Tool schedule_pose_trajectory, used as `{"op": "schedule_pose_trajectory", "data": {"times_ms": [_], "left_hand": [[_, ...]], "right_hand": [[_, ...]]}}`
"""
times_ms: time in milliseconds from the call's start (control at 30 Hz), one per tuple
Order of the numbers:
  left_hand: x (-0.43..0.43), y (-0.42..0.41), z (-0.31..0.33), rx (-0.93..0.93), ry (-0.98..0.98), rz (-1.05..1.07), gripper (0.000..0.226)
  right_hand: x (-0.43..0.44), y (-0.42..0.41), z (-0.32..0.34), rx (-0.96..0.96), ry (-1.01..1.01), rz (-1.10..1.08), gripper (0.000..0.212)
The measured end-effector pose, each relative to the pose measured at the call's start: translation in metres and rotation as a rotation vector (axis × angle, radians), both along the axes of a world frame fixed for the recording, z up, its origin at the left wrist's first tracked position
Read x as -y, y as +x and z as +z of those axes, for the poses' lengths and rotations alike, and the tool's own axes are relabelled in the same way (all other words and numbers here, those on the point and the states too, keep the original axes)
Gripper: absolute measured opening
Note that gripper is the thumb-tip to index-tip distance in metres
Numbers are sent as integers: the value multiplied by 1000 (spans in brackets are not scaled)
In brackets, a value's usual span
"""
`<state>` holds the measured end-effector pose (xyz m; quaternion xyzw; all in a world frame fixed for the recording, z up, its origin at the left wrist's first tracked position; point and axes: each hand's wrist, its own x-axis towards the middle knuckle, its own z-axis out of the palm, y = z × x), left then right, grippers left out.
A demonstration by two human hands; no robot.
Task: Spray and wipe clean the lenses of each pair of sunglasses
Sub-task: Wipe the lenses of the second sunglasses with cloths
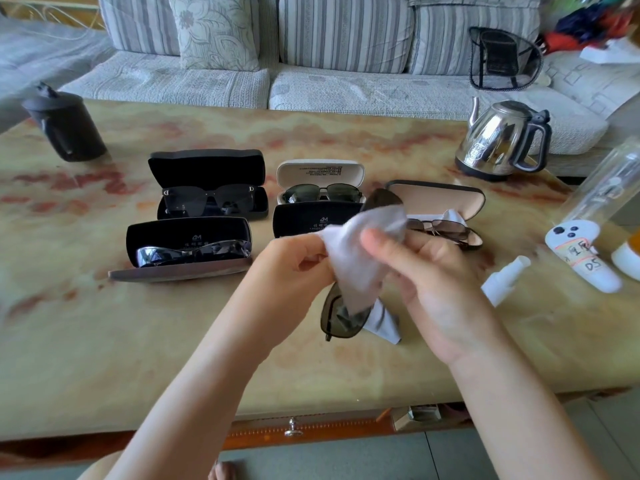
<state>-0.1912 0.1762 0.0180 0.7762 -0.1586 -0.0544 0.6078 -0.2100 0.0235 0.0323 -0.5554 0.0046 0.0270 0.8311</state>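
Above the near part of the marble table [104, 341], both hands hold one pair of sunglasses [341, 317] on end. Its lower lens is greenish-brown in a dark frame, its upper lens dark. The left hand [294, 265] curls its fingers round the frame and the pale cleaning cloth [356, 258]. The right hand [429, 275] pinches the cloth over the middle, hiding the bridge. A white spray bottle [504, 280] lies just to the right. Behind, four open glasses cases [207, 164] hold other pairs [194, 252]. Farther back stand a steel kettle [502, 140] and a black jug [64, 126].
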Motion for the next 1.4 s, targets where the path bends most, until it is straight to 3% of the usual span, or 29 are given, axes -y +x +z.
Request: {"op": "schedule_pose_trajectory", "data": {"times_ms": [133, 467, 767, 1067, 1400], "left_hand": [[-3, 1, -3, -8, 31, -10, 18], [5, -3, 3, -13, -47, -53, 21], [3, -3, 3, -16, -32, 20, 15], [6, -6, 7, 8, 30, -23, 19], [7, -7, 8, 2, -54, -25, 18]], "right_hand": [[-2, -5, -1, -5, -82, -32, 17], [-2, 13, 11, 44, 109, -183, 16], [0, -6, 0, -9, -100, -42, 16], [-12, 1, 19, -95, 132, -69, 9], [-16, 15, 23, -50, 82, -184, 24]]}}
